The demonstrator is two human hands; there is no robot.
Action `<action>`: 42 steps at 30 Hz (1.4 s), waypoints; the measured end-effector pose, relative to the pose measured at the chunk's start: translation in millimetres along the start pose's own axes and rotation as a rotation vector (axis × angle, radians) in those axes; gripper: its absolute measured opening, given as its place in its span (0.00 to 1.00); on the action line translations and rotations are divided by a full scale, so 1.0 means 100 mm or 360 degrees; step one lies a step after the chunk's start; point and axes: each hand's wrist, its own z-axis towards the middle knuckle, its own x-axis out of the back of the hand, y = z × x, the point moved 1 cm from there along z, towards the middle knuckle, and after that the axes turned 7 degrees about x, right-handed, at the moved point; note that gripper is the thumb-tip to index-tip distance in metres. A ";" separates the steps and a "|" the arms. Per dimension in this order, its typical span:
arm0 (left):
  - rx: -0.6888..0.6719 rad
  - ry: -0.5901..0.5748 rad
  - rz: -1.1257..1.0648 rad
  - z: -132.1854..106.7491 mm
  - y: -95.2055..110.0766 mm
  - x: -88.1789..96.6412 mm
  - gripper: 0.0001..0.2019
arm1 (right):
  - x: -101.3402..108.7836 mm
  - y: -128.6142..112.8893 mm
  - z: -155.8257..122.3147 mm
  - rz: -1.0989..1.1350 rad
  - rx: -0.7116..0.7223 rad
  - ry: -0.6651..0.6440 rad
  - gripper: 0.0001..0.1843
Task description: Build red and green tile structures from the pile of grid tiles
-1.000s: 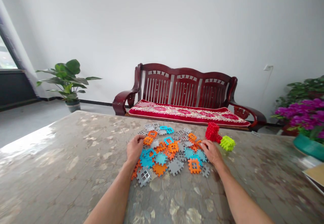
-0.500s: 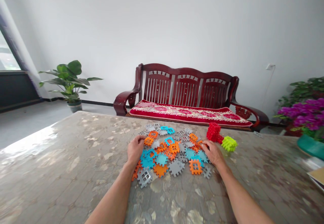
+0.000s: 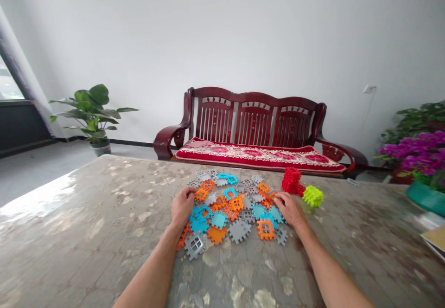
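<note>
No readable text, labels, brands or numbers anywhere. The plastic tiles (image 3: 239, 232) show none, and the card (image 3: 434, 239) at the right edge is too cut off to tell.

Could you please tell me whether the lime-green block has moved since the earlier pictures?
No, it has not moved in any direction: the lime-green block sits in the same place against the red block, just to its right.
</note>
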 end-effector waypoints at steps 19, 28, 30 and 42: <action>-0.0118 -0.0493 -0.0485 0.05 0.00 0.04 0.19 | 0.04 -0.05 -0.05 0.0105 0.0038 0.0023 0.22; -0.0307 -0.0439 0.0595 -0.42 0.26 -0.01 0.37 | 0.04 -0.04 -0.04 0.0106 0.0055 0.0015 0.23; -0.0276 -0.0511 0.0747 -0.58 0.25 -0.06 0.41 | 0.03 -0.04 -0.03 0.0104 0.0051 0.0016 0.22; -0.0571 -0.0330 0.0966 -0.87 0.16 -0.06 0.37 | 0.05 -0.08 -0.04 0.0126 0.0096 0.0007 0.22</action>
